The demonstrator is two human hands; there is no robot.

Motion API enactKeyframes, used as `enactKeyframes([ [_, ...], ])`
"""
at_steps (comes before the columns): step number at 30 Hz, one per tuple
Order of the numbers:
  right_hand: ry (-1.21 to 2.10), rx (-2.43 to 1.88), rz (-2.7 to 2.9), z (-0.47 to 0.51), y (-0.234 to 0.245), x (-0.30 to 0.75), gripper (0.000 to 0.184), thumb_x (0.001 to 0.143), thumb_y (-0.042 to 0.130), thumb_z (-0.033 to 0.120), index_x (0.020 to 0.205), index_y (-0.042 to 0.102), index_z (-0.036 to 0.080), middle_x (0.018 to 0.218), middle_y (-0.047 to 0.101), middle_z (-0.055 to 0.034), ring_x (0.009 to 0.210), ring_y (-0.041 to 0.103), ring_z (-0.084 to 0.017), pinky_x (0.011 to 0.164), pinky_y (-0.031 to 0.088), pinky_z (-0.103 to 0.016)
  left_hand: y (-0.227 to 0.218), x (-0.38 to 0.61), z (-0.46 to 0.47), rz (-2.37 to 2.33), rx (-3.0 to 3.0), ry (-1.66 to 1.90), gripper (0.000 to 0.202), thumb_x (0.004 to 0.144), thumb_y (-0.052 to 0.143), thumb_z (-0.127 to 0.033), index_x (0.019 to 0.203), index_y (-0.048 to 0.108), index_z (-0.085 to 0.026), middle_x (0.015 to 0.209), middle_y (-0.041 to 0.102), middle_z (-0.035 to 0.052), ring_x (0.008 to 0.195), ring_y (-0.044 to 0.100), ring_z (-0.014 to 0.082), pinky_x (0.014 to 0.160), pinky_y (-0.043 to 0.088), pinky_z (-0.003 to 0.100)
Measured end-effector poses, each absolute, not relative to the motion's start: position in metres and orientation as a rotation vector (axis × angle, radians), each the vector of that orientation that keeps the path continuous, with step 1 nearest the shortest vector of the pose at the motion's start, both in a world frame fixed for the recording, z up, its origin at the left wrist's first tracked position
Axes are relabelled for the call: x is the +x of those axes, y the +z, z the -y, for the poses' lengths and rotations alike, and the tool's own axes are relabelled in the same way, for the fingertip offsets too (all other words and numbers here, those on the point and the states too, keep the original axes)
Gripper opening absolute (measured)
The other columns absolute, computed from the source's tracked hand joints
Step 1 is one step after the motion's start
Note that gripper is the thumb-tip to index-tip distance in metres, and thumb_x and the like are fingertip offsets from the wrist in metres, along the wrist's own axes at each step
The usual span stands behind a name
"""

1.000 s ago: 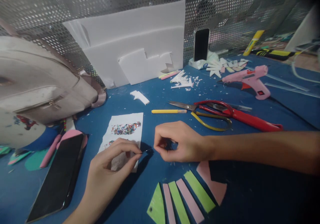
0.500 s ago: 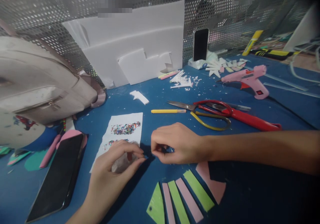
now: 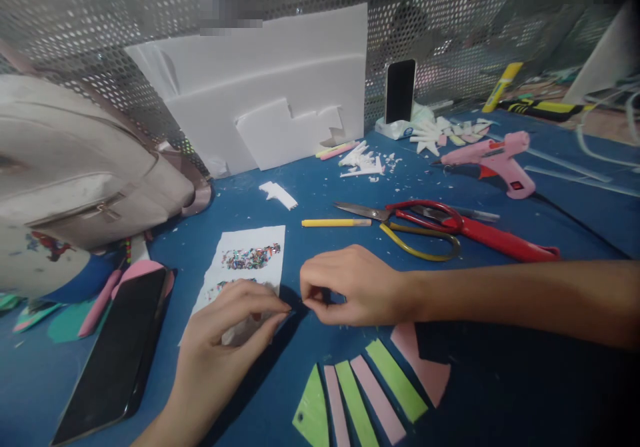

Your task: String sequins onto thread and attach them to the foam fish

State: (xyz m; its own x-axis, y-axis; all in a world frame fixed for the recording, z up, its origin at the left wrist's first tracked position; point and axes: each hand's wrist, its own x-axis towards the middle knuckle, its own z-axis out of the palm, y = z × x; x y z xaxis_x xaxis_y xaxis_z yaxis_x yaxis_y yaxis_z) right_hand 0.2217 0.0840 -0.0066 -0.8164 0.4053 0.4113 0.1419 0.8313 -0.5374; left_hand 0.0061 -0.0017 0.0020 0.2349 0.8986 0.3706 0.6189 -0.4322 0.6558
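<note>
My left hand (image 3: 227, 330) rests over the lower end of a white paper sheet (image 3: 247, 244) that carries a patch of multicoloured glitter (image 3: 251, 256). Its thumb and fingers are pinched together at the sheet's right edge. My right hand (image 3: 347, 286) lies just to the right of it, fingertips also pinched on something tiny that I cannot make out. The two pinches almost touch above the blue table (image 3: 320, 194). Green and pink foam strips (image 3: 360, 397) fan out on the table just below my right hand.
A black phone (image 3: 117, 350) lies at the lower left beside a pale bag (image 3: 75, 167). Scissors (image 3: 400, 224), a red cutter (image 3: 495, 237), a yellow pen (image 3: 336, 222) and a pink glue gun (image 3: 493, 160) lie behind my hands. White foam boards (image 3: 270, 80) lean on the perforated wall.
My two hands have closed in on each other. The thin dark piece held between the fingertips a second ago is no longer visible.
</note>
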Motion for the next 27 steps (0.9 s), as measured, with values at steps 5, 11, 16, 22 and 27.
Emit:
enactKeyframes([
  [5,0.678,-0.411,2.484,-0.0849,-0.0075,0.2214,0.003,0.085,0.055,0.016,0.084,0.054,0.019,0.078,0.059,0.0039,0.071,0.053,-0.009,0.063,0.033,-0.021,0.0027,0.0063,0.0019,-1.468,2.143,1.065,0.018,0.084,0.066,-0.012,0.086,0.070,-0.029,0.084,0.068,-0.0041,0.081,0.063,0.0118,0.071,0.048,0.023],
  [11,0.682,-0.389,2.480,-0.0853,-0.0071,0.2220,0.002,0.087,0.055,0.017,0.086,0.056,0.018,0.078,0.060,0.0029,0.071,0.053,-0.009,0.062,0.034,-0.021,0.0000,0.0019,-0.0003,-1.503,2.144,1.054,0.014,0.086,0.065,-0.016,0.084,0.072,-0.029,0.083,0.072,-0.0032,0.083,0.065,0.0144,0.075,0.049,0.027],
  [16,0.682,-0.383,2.485,-0.0848,-0.0055,0.2219,0.003,0.087,0.054,0.017,0.086,0.057,0.018,0.079,0.061,0.0024,0.071,0.054,-0.009,0.062,0.034,-0.021,0.0021,0.0036,-0.0005,-1.468,2.199,1.057,0.013,0.086,0.065,-0.018,0.082,0.072,-0.028,0.079,0.073,-0.0036,0.078,0.066,0.0148,0.074,0.049,0.029],
  [22,0.672,-0.390,2.494,-0.0844,-0.0051,0.2217,0.003,0.087,0.054,0.017,0.085,0.057,0.019,0.079,0.061,0.0029,0.072,0.055,-0.009,0.062,0.034,-0.021,0.0044,0.0041,-0.0009,-1.443,2.234,1.036,0.012,0.087,0.064,-0.022,0.076,0.068,-0.024,0.073,0.070,-0.0019,0.075,0.064,0.0157,0.071,0.048,0.029],
  [27,0.642,-0.351,2.505,-0.0842,-0.0062,0.2218,0.004,0.088,0.054,0.018,0.088,0.058,0.019,0.078,0.062,0.0035,0.073,0.055,-0.009,0.062,0.033,-0.021,0.0049,0.0050,0.0005,-1.444,2.290,0.966,0.015,0.086,0.066,-0.023,0.072,0.061,-0.022,0.070,0.064,-0.0024,0.069,0.059,0.0144,0.066,0.045,0.028],
])
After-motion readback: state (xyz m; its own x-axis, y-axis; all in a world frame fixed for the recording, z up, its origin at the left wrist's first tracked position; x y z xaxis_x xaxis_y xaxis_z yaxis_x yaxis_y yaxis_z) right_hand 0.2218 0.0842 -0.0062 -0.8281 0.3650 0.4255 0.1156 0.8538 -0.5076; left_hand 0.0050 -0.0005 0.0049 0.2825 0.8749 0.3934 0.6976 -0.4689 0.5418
